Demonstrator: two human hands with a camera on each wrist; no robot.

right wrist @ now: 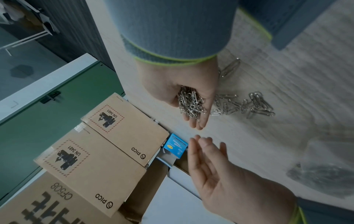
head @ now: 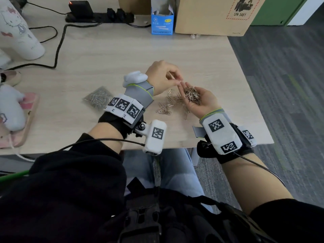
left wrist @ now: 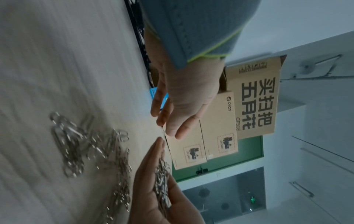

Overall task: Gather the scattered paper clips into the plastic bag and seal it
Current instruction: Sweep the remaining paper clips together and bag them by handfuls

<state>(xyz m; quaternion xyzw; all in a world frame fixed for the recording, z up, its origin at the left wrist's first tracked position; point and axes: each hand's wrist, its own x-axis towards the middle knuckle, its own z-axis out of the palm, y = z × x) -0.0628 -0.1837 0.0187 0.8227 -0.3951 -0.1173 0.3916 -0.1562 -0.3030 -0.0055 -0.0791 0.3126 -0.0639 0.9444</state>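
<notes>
My right hand (head: 201,104) lies palm up over the table, its fingers nearly straight, carrying a heap of silver paper clips (head: 192,94). The right wrist view shows the same heap (right wrist: 191,103) in the cupped palm. My left hand (head: 164,76) hovers just beyond the right fingertips with relaxed, straight fingers (right wrist: 203,150) and nothing visibly in them. More scattered paper clips (head: 166,106) lie on the table under and left of the right hand. The clear plastic bag (head: 98,98), partly filled with clips, lies flat to the left of my left wrist.
A white bottle (head: 19,32) and a plush toy (head: 10,107) stand at the left. A black power strip (head: 98,15) with a cable (head: 57,48), a blue carton (head: 162,20) and a cardboard box (head: 215,14) line the back. The table edge (head: 252,95) runs close on the right.
</notes>
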